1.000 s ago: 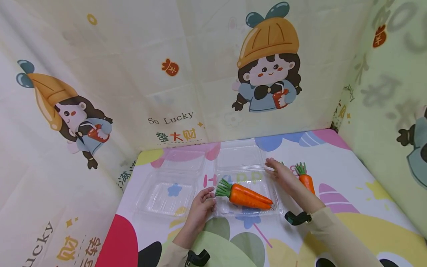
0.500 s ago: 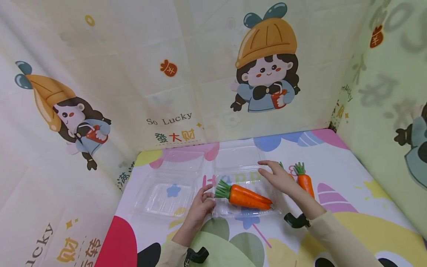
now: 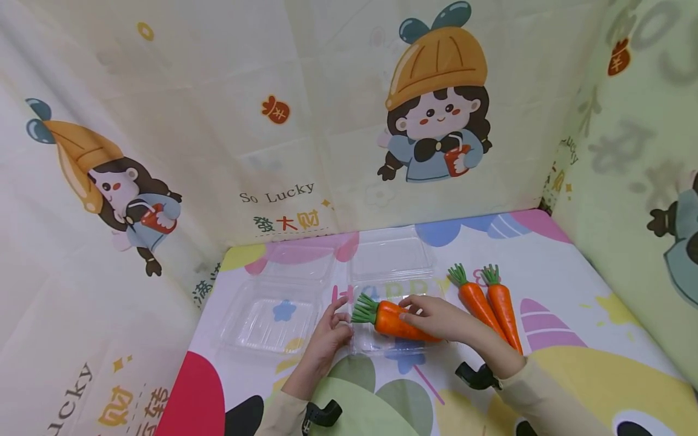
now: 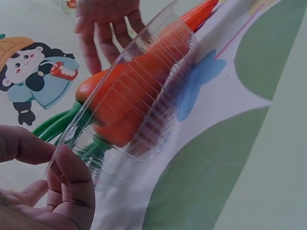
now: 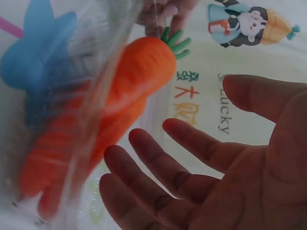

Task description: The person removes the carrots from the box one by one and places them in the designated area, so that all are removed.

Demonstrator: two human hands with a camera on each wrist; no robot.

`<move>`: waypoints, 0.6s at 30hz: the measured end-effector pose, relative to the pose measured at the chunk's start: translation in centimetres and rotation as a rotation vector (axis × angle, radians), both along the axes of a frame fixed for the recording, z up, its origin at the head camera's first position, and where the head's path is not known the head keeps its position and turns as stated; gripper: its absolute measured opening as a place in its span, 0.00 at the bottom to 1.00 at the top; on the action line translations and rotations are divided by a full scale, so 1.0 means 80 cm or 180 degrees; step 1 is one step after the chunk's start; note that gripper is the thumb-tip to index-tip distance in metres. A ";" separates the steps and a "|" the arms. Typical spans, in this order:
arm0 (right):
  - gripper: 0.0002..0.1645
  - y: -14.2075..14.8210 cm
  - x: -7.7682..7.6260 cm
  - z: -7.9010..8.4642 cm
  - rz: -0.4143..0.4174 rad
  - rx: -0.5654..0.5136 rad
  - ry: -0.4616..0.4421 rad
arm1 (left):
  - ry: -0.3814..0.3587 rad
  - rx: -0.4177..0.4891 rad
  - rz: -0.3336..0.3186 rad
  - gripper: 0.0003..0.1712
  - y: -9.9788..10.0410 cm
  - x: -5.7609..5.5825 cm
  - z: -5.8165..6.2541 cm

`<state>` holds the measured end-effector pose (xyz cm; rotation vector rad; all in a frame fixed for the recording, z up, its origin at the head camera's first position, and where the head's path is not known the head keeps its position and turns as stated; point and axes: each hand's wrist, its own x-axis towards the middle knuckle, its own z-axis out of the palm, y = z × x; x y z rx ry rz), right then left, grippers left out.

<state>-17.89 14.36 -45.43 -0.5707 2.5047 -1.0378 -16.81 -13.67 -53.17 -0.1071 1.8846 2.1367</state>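
Observation:
Two orange carrots (image 3: 387, 319) with green tops lie side by side in a clear plastic clamshell box (image 3: 366, 347), whose lid (image 3: 389, 255) is folded back. At the box's left edge, my left hand (image 3: 326, 339) pinches the rim between thumb and finger, as the left wrist view shows. Over the carrots' thinner ends hovers my right hand (image 3: 444, 319). Its fingers (image 5: 158, 189) are spread and gently bent in the right wrist view, with nothing between them. Whether they touch the carrots I cannot tell.
A second clear box (image 3: 262, 321) stands opened on the left. Two more carrots, one (image 3: 480, 306) beside another (image 3: 504, 309), lie right of the filled box. Printed cloth walls (image 3: 338, 121) rise behind and at both sides of the patterned table cover (image 3: 551, 272).
My right hand has moved left and toward me, from the box's far right side to over the carrots in it. The left hand stays at the rim.

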 end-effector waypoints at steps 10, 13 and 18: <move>0.26 -0.014 0.008 -0.020 0.0171 0.0029 0.0219 | 0.0003 0.0020 -0.0030 0.45 -0.001 0.000 0.003; 0.28 -0.017 0.009 -0.022 0.0126 0.0066 0.0241 | 0.0002 0.0020 -0.0046 0.45 -0.001 0.000 0.004; 0.26 -0.023 0.009 -0.028 -0.0039 0.0199 0.0322 | -0.0045 -0.0003 -0.0077 0.45 -0.004 0.001 0.005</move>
